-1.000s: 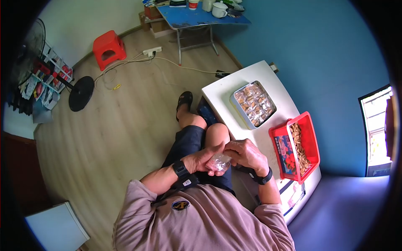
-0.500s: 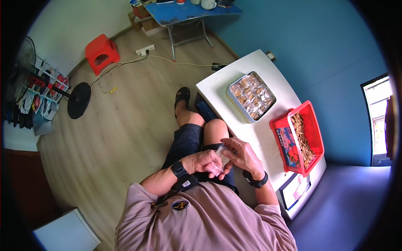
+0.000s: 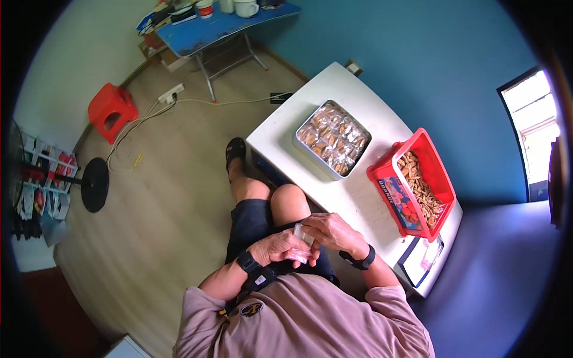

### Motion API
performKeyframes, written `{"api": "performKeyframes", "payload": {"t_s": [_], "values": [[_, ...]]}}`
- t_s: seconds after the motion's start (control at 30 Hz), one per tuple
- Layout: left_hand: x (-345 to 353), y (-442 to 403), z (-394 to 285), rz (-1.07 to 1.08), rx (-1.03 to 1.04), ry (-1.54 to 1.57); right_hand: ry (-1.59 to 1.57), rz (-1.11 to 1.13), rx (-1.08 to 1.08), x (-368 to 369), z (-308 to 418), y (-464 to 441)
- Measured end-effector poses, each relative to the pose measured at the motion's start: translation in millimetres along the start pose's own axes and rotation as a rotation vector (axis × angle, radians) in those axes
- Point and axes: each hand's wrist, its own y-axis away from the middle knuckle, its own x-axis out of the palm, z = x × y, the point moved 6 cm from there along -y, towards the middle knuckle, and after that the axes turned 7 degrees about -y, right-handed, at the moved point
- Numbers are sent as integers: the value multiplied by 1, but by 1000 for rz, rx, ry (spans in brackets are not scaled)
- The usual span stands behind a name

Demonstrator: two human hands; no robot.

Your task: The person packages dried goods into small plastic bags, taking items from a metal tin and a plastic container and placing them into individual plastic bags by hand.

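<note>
My left hand is closed around a small clear plastic bag with pink on it, held above my lap. My right hand bends over the bag's upper end, its fingers closed at the pale top edge; the fingertips are partly hidden. To the right, on a white table, a square metal tin holds rows of brown pieces in clear wrappers. Beside the tin stands a red plastic basket with many loose, brown, dried-looking pieces.
A framed panel or tray with a pink-white packet lies at the table's near end. Ahead are a blue folding table with cups, a red stool and a power strip with cables. A fan base stands left.
The view has shifted, so the room's things sit further left in the picture. Both hands keep hold of the bag; my right hand's fingers are more bent over its top.
</note>
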Motion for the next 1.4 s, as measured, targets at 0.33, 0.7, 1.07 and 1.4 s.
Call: {"api": "performKeyframes", "payload": {"t_s": [0.33,0.7,1.07,1.4], "values": [[-23,-23,-24,44,210,123,616,-558,307,-170,-73,-45],[-24,-20,-28,70,225,282,784,-405,561,-184,-124,-75],[-28,-27,-22,90,228,399,908,-401,439,-179,-124,-76],[-32,-29,-18,33,225,403,875,-435,395,-182,-130,-63]]}}
